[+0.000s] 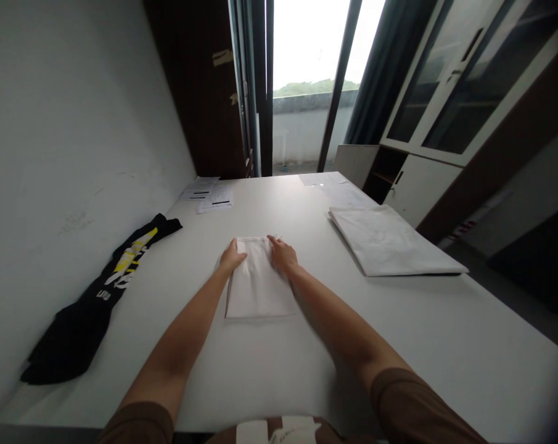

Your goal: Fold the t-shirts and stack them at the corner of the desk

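A folded white cloth (pixel 259 287) lies flat on the white table (pixel 260 376) in front of me. My left hand (pixel 233 256) grips its far left corner, thumb on top and the other fingers at the edge, mostly hidden. On the cloth's far right part rests my right hand (pixel 283 254), with the index finger stretched toward the far edge and the fingers lying on the fabric.
By the wall on the left lies a black garment (pixel 82 314) with yellow and white print. A larger folded white cloth (pixel 399 243) is on the right side. Printed papers (pixel 216 197) lie at the far left, more sheets (pixel 341 190) at the far right.
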`<state>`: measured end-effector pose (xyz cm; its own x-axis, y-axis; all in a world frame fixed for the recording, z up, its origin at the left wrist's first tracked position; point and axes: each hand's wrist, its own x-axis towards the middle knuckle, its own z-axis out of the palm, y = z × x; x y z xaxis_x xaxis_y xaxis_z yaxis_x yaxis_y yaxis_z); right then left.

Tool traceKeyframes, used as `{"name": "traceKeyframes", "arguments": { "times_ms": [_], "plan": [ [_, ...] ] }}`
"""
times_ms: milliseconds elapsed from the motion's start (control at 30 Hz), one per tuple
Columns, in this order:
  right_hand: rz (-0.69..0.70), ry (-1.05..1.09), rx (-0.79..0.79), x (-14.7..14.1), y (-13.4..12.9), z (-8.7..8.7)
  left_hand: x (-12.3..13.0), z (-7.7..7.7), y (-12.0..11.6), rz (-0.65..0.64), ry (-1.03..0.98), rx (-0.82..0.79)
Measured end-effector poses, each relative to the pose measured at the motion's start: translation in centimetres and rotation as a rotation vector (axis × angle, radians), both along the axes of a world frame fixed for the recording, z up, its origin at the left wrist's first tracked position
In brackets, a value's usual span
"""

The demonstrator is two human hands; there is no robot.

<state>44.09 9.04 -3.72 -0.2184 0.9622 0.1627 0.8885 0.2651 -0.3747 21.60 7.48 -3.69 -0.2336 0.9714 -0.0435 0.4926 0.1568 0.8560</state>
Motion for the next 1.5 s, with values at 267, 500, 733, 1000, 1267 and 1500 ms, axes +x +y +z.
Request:
{"name": "traceKeyframes", "arguments": {
  "times_ms": [267,500,733,1000,1267,1500],
  "plan": [
    [0.03,0.223,-0.02,-0.7,1.3,-0.6,-0.2,0.7,0.7,0.01,-0.211,0.101],
    [0.126,0.35,0.043,-2.1,0.0,-0.1,1.9,0.2,0.3,-0.096,-0.537,0.201],
    [0.077,0.209,-0.045,-3.9,-0.8,-0.1,2.1,1.9,-1.1,-0.209,-0.728,-0.071],
    [-0.023,0.189,-0.069,-4.2,-0.3,-0.5,0.7,3.6,-2.8,-0.338,-0.893,-0.112],
    [0.007,0.936,-0.018,-2.8,0.3,0.6,-1.1,-0.2,-3.2,-0.035,-0.938,0.052],
    [0.024,1.572,0.098,3.7,2.5,7.3,-1.5,-1.5,-3.0,-0.199,-0.865,0.104]
  ]
}}
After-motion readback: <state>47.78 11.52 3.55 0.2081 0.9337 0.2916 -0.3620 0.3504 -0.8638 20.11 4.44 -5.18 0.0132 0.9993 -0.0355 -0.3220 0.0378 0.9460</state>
